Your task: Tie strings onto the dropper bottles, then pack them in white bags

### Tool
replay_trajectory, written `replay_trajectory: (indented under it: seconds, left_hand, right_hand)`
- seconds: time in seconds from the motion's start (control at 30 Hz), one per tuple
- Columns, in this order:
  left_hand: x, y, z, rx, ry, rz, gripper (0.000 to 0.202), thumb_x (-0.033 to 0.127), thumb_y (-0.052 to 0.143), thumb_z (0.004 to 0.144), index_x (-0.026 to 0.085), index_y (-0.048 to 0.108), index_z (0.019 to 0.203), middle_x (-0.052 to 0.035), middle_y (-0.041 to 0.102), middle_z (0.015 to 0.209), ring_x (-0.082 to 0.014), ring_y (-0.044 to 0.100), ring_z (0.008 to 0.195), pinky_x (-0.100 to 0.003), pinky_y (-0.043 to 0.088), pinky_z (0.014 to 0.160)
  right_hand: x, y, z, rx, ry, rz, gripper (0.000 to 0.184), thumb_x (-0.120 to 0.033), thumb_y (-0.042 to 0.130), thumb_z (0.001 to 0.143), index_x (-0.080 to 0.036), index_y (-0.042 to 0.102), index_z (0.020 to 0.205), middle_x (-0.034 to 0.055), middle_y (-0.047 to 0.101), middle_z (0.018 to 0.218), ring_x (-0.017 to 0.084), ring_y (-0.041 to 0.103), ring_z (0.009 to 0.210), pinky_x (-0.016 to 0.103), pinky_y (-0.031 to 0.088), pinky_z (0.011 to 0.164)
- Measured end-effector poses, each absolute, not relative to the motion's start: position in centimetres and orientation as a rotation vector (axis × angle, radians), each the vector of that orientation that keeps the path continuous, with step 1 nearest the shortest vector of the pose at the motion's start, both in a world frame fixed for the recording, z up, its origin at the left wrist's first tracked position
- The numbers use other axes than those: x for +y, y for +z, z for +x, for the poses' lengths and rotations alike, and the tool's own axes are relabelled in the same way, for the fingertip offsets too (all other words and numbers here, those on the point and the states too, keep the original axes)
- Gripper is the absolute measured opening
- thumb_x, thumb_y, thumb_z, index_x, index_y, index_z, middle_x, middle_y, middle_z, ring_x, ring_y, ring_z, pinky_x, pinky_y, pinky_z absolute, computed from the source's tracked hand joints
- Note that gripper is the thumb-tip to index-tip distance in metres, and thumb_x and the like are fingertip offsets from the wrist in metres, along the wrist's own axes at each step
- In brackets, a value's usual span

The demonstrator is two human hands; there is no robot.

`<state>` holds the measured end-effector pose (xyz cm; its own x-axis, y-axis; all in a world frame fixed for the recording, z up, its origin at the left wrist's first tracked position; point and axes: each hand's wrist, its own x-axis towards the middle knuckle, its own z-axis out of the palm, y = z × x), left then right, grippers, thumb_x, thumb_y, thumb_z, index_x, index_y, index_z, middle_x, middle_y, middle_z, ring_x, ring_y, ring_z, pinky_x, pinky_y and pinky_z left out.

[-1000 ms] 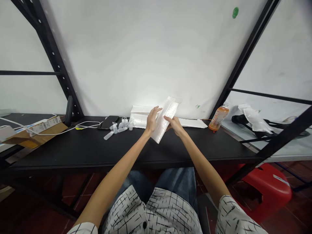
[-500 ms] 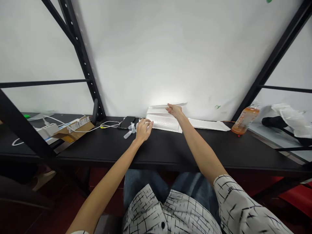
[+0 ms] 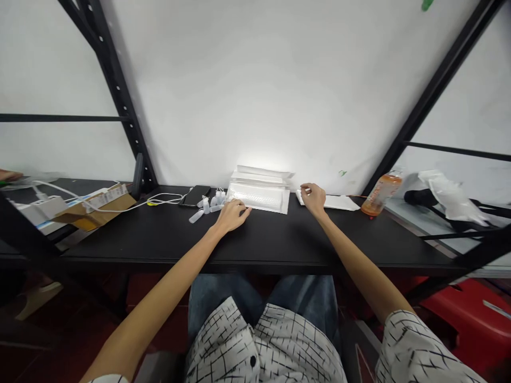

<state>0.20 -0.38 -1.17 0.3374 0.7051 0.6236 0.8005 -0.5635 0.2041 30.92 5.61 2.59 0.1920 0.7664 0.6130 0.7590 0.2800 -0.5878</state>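
Observation:
My left hand rests on the lower left corner of a white bubble-padded mailer, which lies on the table with paper flaps at its far edge. My right hand sits to the right of it, fingers curled down onto the near end of a flat white envelope. Several small translucent plastic bottles lie just left of the mailer, close to my left fingers.
The black table also holds a black phone, an orange drink bottle, and a cardboard box beside a white power strip with cables. Black rack posts stand at both sides. Another person's hand shows at the far left.
The mailer held upright between my hands a second ago now lies flat on the table. My right hand has moved right to the envelope. My left hand has stayed at the mailer's corner.

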Motion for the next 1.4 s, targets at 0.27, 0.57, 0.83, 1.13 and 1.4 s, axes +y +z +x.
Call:
replay_trajectory:
  seconds: [0.27, 0.57, 0.83, 1.13, 1.4]
  left_hand:
    - [-0.2, -1.6, 0.5, -1.399, -0.973, -2.541, 0.040, 0.040, 0.044, 0.095, 0.019, 0.075, 0.078, -0.0088, 0.070, 0.093, -0.0253, 0.062, 0.093, -0.041, 0.049, 0.085]
    - [-0.9, -1.5, 0.3, -1.408, -1.084, -2.511, 0.047, 0.040, 0.037, 0.097, 0.019, 0.072, 0.074, -0.0093, 0.067, 0.099, -0.0236, 0.061, 0.096, -0.039, 0.048, 0.090]
    - [-1.3, -1.3, 0.1, -1.406, -1.162, -2.469, 0.051, 0.038, 0.030, 0.099, 0.016, 0.070, 0.074, -0.0111, 0.063, 0.110, -0.0233, 0.061, 0.101, -0.039, 0.046, 0.095]
    - [-5.3, 0.1, -2.8, -1.375, -1.354, -2.231, 0.041, 0.035, 0.039, 0.097, 0.018, 0.071, 0.080, -0.0101, 0.067, 0.104, -0.0220, 0.062, 0.093, -0.037, 0.047, 0.087]
    - [-6.5, 1.3, -4.4, -1.381, -1.332, -2.420, 0.040, 0.037, 0.040, 0.097, 0.020, 0.073, 0.084, -0.0069, 0.071, 0.099, -0.0212, 0.065, 0.097, -0.035, 0.049, 0.091]
  right_hand:
    - [6.2, -1.0, 41.1, -1.900, -0.246, -1.988, 0.057, -0.001, 0.047, 0.075, -0.014, 0.064, 0.127, 0.0138, 0.063, 0.129, 0.026, 0.057, 0.118, 0.033, 0.045, 0.095]
    - [6.5, -1.3, 40.4, -1.850, -0.318, -2.096, 0.038, -0.020, 0.045, 0.091, -0.016, 0.070, 0.119, 0.0197, 0.070, 0.109, 0.030, 0.063, 0.102, 0.037, 0.044, 0.084]
    - [5.7, 0.8, 39.9, -1.712, -0.499, -1.957, 0.039, -0.012, 0.039, 0.089, -0.011, 0.071, 0.111, 0.0191, 0.070, 0.108, 0.029, 0.063, 0.101, 0.035, 0.042, 0.078]
    - [-1.9, 6.1, 30.9, -1.986, -0.665, -1.146, 0.028, -0.019, 0.045, 0.088, -0.018, 0.072, 0.097, 0.0104, 0.070, 0.105, 0.023, 0.063, 0.096, 0.031, 0.044, 0.075]
    - [-6.3, 2.4, 18.9, -2.865, -0.317, -0.857, 0.026, -0.014, 0.049, 0.082, -0.013, 0.072, 0.095, 0.0147, 0.068, 0.103, 0.024, 0.061, 0.091, 0.029, 0.040, 0.063]
